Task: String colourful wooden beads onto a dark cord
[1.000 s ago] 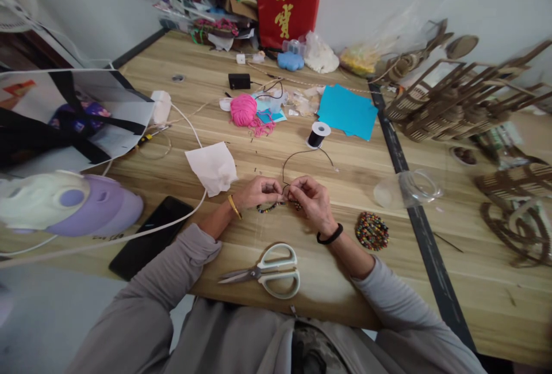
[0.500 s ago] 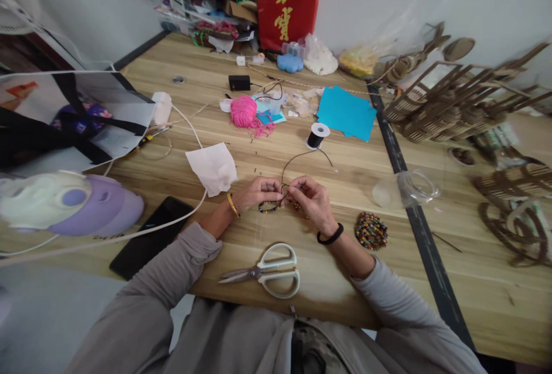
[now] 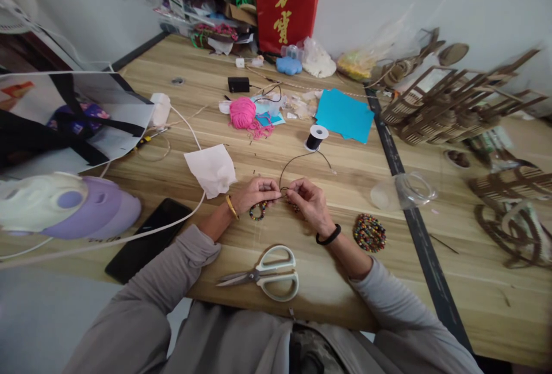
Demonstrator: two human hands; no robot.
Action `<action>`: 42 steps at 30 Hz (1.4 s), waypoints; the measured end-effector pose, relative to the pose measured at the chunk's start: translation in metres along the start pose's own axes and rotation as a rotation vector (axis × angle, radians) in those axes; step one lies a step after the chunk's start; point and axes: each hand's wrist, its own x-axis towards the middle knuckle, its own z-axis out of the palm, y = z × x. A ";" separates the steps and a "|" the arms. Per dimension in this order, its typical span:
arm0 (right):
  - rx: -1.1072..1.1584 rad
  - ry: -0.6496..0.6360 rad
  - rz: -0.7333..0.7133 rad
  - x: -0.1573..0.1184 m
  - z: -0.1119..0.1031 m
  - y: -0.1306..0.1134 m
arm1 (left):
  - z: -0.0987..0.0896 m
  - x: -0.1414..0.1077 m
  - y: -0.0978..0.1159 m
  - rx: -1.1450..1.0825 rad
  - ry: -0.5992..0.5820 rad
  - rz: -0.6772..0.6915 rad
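My left hand (image 3: 261,191) pinches a thin black cord (image 3: 288,162) between thumb and fingers. Close beside it, my right hand (image 3: 309,200) is closed on the same cord, and a small loop shows between the two. From under my left fingers hangs a strand of multicoloured beads (image 3: 257,212); a few more beads peek out below my right fingers. How the cord joins the beads is hidden by my fingertips. The cord runs back to a white spool (image 3: 316,137) wound with black. Right of my right wrist lies a coiled pile of beads (image 3: 370,232).
White-handled scissors (image 3: 276,273) lie near the table's front edge. A black phone (image 3: 149,239), a white cable and a crumpled tissue (image 3: 211,170) are on the left. Further back are pink yarn (image 3: 242,112) and blue sheets (image 3: 344,115). Woven brown pieces (image 3: 448,104) stand at right.
My hands stay close together on the cord. The bead strand at my left hand has swung left and now shows as a rounder loop. The small cord loop between my fingers has drawn lower.
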 end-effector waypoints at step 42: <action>0.245 -0.129 0.103 -0.004 0.009 0.001 | 0.006 0.001 0.006 0.105 0.149 0.351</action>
